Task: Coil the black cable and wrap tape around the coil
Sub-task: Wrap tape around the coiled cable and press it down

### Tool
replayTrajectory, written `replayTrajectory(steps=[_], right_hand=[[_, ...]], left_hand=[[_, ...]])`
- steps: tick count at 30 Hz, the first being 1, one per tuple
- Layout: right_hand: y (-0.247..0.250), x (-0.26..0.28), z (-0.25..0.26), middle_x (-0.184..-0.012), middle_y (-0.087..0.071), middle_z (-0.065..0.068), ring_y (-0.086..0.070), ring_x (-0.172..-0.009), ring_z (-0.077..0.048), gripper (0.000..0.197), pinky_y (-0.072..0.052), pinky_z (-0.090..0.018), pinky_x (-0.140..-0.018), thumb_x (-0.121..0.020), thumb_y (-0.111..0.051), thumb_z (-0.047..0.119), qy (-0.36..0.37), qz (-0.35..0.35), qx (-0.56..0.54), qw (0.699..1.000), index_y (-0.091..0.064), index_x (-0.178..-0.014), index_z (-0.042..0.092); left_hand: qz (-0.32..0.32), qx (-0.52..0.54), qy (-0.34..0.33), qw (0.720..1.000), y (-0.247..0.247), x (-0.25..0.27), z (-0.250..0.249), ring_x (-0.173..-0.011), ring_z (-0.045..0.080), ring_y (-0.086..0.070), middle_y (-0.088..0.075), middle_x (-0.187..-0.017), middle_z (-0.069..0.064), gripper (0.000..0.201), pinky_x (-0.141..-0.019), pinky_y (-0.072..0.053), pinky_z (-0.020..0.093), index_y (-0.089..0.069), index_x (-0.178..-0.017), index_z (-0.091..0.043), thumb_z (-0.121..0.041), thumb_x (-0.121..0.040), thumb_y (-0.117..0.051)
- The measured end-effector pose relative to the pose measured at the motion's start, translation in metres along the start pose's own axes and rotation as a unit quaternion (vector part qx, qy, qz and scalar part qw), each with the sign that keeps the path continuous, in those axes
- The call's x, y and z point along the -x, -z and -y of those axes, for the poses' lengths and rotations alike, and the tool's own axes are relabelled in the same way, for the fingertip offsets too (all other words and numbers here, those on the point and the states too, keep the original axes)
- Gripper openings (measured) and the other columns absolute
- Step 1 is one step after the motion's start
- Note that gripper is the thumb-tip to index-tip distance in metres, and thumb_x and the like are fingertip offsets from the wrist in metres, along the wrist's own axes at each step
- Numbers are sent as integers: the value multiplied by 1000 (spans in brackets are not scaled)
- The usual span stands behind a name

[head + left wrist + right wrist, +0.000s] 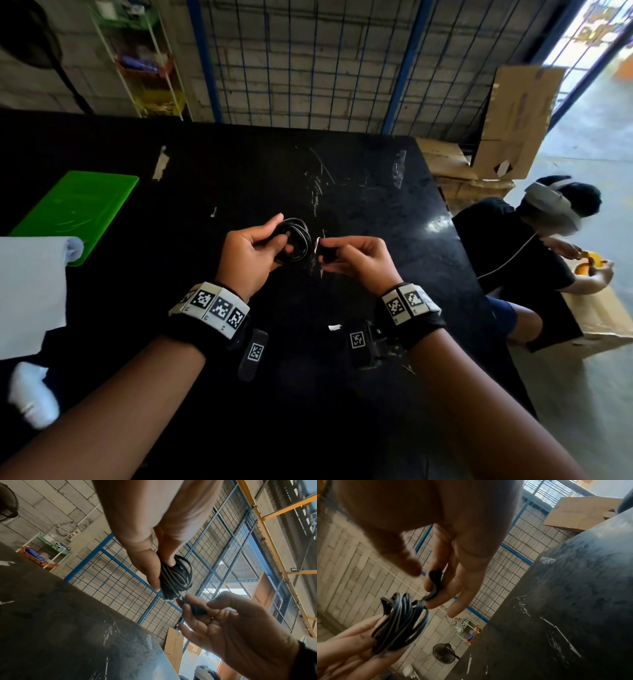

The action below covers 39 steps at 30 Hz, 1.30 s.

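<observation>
The black cable coil [294, 241], judged light and springy, is clamped by the left hand [247, 259] fingers at centre frame. A black tape strip [435, 584] is pinched by the right hand [356, 259] fingers. A grip across all loops is advised.

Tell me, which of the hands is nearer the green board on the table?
Left. The left hand, gripping the cable coil, is on the green board's side of the table; the right hand, pinching black tape, is farther off.
</observation>
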State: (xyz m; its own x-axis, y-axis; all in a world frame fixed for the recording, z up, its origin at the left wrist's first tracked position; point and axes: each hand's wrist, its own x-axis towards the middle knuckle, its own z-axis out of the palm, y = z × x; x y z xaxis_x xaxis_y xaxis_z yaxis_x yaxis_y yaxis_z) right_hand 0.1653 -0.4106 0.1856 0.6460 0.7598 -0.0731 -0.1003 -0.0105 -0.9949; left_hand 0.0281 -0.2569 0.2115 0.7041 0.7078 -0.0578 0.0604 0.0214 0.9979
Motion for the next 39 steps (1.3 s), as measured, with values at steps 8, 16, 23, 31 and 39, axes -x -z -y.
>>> replayTrajectory(steps=[8, 16, 23, 31, 39], right_hand=[[-1, 0, -4, -88, -77, -23, -71, -71, -11, 25, -58, -19, -72, -77, -86, 6, 34, -49, 114, 992, -78, -97, 19], [1, 0, -3, -93, -79, -12, -75, -80, -12, 29, -59, -21, -74, -79, -83, -2, 48, -36, 127, 990, -77, -103, 13], [0, -3, -6, -111, -60, 1, -63, -101, -8, 19, -53, -14, -84, -85, -81, 17, 147, -107, 242, 953, -78, -91, 35], [1, -5, -5, -84, -71, -16, -73, -70, -18, 11, -59, -27, -61, -96, -66, 2, 107, -107, 120, 981, -61, -92, 11], [3, -3, 16, -82, -69, 8, -60, -71, -15, 21, -53, -17, -68, -84, -80, 1, 147, -61, 138, 977, -73, -102, 9]], left_hand=[[-2, -17, -7, 1000, 5, -2, -8, -97, 16, -73, -75, -105, 1, 36, -86, -59, 44, -67, -123, -19, -2, -91, -64], [1, -23, -11, 1000, 8, -1, -12, -92, 14, -74, -75, -101, 1, 37, -86, -59, 42, -66, -124, -18, 0, -91, -63], [-3, -30, -28, 999, 5, 1, -17, -91, 13, -74, -76, -97, 3, 37, -85, -60, 42, -65, -124, -17, -1, -91, -64], [-11, -54, -92, 994, 1, 4, -34, -91, 15, -74, -75, -91, 6, 37, -89, -58, 42, -65, -125, -12, 0, -90, -65], [-1, -61, -95, 994, 0, 5, -38, -91, 17, -74, -75, -91, 4, 39, -87, -59, 44, -65, -124, -18, 0, -90, -65]])
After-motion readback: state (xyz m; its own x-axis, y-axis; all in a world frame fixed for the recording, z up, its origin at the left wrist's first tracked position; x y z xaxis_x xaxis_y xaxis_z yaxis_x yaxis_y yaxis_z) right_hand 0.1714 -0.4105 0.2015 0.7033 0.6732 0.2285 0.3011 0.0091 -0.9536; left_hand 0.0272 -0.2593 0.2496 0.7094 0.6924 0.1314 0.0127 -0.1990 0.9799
